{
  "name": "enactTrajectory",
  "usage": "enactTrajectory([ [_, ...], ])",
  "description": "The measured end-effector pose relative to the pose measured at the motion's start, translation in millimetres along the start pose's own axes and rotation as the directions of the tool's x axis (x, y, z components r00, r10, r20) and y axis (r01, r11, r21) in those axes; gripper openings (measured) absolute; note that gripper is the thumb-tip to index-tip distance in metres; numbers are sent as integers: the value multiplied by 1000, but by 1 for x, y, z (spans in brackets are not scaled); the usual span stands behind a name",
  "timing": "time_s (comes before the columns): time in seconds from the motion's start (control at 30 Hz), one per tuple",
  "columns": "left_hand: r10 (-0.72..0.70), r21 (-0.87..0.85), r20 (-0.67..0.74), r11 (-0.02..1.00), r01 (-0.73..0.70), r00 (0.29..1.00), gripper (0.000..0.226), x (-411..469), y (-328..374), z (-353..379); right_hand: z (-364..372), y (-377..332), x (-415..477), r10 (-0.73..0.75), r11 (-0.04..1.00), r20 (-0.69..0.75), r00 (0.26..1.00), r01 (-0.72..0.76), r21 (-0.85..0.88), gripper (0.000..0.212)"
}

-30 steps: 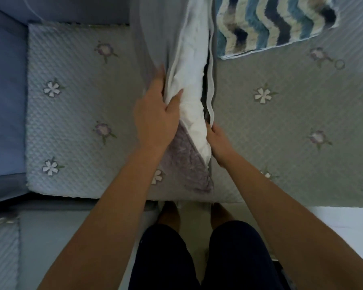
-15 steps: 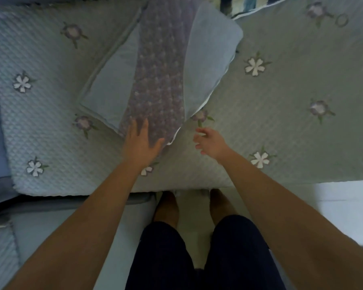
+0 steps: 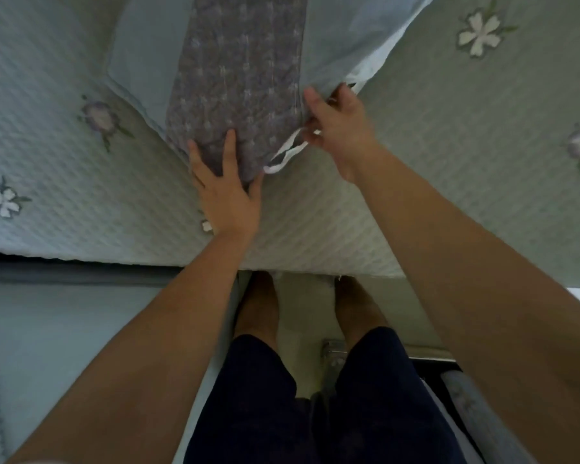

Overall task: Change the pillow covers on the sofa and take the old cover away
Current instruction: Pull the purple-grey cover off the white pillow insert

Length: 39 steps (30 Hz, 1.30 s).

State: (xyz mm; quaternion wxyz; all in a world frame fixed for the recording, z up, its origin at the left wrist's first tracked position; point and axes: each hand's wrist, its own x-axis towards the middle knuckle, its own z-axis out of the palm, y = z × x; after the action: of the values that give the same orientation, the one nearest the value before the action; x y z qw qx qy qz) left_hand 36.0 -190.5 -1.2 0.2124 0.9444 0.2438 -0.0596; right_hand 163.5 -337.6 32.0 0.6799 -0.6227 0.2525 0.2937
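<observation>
Legs in dark shorts and bare feet stand nearest us, at the front edge of the sofa [image 3: 449, 195], whose seat is draped in a pale quilted throw stitched with flowers. Our two bare forearms reach forward from here. Our left hand [image 3: 226, 192] lies flat on the near end of the pillow [image 3: 235, 78], fingers spread, pressing down on its grey-purple centre strip. Just to the right, our right hand [image 3: 337, 123] curls its fingers around the cover's open edge, where a white strip [image 3: 287, 152], perhaps the zip edge or the insert, peeks out; motion blur keeps us from telling exactly what the fingertips pinch. Farther off, the pillow stretches away on the seat, pale blue panels either side of the strip, its far end cut off by the frame.

We judge this pillow to be nearly dressed: the cover wraps it, and only closing the near opening seems left. No old cover is in sight, so carrying it away appears still to be done.
</observation>
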Motion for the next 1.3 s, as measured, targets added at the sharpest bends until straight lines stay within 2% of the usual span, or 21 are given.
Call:
enactTrajectory([
  [0.1,30,-258,-69,965,-47,997,59,11,-16,-11,4,-6,-6,8,992,78,997,-17,121,16],
  [0.23,31,-400,-34,915,-42,999,53,15,-27,-27,15,13,-20,206,951,-3,979,-200,237,20],
  [0.4,87,-347,-84,931,-111,993,44,13,-28,-24,39,41,-25,260,947,-48,964,-245,210,64],
  [0.5,115,-290,-128,946,-148,985,40,10,-31,-16,50,39,-19,221,954,-102,970,-194,227,83],
  [0.63,116,-352,-95,925,-142,989,39,2,-26,-18,61,40,-16,43,999,-362,931,-33,34,77],
  [0.67,120,-367,-75,920,-140,990,39,2,-25,-20,62,42,-16,43,999,-373,927,-32,36,77],
  [0.7,120,-382,-56,915,-132,991,40,1,-24,-22,64,43,-17,93,993,-339,936,-63,100,75],
  [0.77,112,-400,-41,909,-120,993,40,1,-24,-25,67,45,-21,229,958,-170,959,-191,213,68],
  [0.87,107,-422,-24,900,-107,994,40,1,-26,-27,67,41,-23,303,948,-9,953,-301,105,43],
  [1.0,112,-406,-27,907,-114,993,40,2,-27,-26,66,32,-13,264,958,-23,964,-265,-111,17],
  [1.07,128,-379,-14,917,-124,992,42,3,-29,-25,61,32,-12,215,962,-40,976,-219,-162,9],
  [1.13,154,-347,25,928,-136,988,44,5,-34,-25,50,30,-14,194,975,-52,980,-199,-98,3],
  [1.23,168,-334,25,930,-150,985,41,16,-45,-22,29,22,-21,194,975,-84,977,-182,126,8],
  [1.3,162,-331,11,932,-150,987,39,27,-45,-21,14,13,-25,172,966,-116,978,-144,216,8],
])
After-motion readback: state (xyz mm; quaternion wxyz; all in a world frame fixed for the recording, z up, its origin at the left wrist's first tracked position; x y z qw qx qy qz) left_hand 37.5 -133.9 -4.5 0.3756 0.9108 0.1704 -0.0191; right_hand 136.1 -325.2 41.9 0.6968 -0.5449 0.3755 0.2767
